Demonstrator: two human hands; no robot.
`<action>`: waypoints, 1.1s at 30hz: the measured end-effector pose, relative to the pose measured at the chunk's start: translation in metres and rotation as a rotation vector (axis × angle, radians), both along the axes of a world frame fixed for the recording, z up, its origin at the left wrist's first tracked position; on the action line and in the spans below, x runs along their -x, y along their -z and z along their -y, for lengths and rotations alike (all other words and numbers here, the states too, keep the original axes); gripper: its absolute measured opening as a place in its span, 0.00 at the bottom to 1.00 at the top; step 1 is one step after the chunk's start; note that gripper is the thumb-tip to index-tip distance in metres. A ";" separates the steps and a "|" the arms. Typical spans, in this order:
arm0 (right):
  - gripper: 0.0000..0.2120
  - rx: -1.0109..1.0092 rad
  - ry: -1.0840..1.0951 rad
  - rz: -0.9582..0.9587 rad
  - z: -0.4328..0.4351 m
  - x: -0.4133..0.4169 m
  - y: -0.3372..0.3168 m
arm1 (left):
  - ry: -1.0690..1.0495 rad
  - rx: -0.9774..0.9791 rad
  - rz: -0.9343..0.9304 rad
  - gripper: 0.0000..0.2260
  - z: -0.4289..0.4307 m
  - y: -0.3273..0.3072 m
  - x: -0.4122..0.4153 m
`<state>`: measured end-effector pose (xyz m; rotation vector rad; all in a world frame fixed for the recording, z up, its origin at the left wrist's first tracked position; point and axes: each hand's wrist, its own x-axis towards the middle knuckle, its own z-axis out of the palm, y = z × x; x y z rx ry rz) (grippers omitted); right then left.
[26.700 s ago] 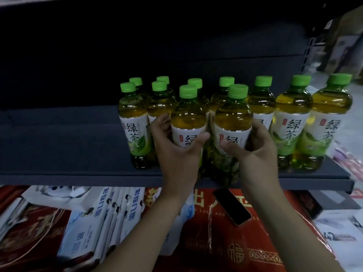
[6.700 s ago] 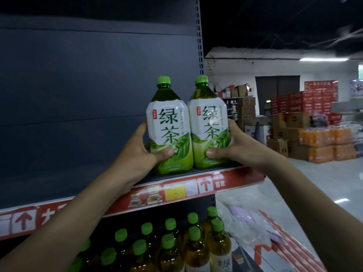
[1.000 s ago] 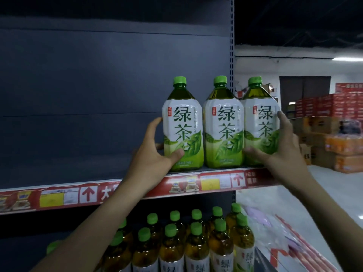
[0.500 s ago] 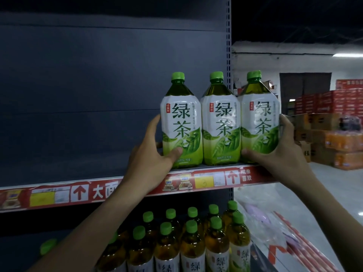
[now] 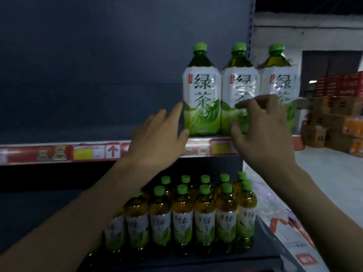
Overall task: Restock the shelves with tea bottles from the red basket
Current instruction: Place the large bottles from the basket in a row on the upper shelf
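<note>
Dark blue-grey shelving (image 5: pixel 88 79) carries three large tea bottles (image 5: pixel 240 89) upright, side by side and touching, at the right end of the upper shelf's front edge (image 5: pixel 94 152). Each has a green cap, a white label with green characters and a leaf print. Smaller tea bottles (image 5: pixel 182 214) crowd the lower shelf's right end. Both hands are blurred: the left hand (image 5: pixel 159 138) spreads open beside the leftmost bottle, the right hand (image 5: pixel 263 130) hangs open before the middle one, gripping nothing.

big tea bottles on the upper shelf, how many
3, side by side at the shelf's right end: left bottle, middle bottle, right bottle. More could be hidden behind them.
</note>
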<state>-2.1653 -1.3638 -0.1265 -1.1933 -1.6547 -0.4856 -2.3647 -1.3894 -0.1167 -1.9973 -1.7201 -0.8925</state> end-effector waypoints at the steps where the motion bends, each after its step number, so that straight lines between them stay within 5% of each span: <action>1: 0.18 0.016 -0.050 0.050 0.009 0.017 0.004 | -0.059 -0.002 -0.074 0.25 0.011 0.006 0.007; 6: 0.12 0.155 -0.294 0.269 0.053 0.107 0.039 | -0.229 -0.128 -0.257 0.22 0.083 0.064 0.061; 17: 0.09 0.568 -0.863 0.597 0.179 0.343 0.219 | -0.863 0.327 -0.065 0.21 0.316 0.250 0.227; 25: 0.10 1.012 -1.131 0.894 0.321 0.444 0.378 | -1.201 0.849 0.434 0.20 0.511 0.428 0.257; 30: 0.12 1.327 -1.177 1.213 0.404 0.448 0.488 | -1.154 1.051 0.835 0.16 0.574 0.516 0.230; 33: 0.13 1.463 -1.169 1.417 0.442 0.428 0.538 | -1.104 1.117 0.906 0.16 0.583 0.544 0.207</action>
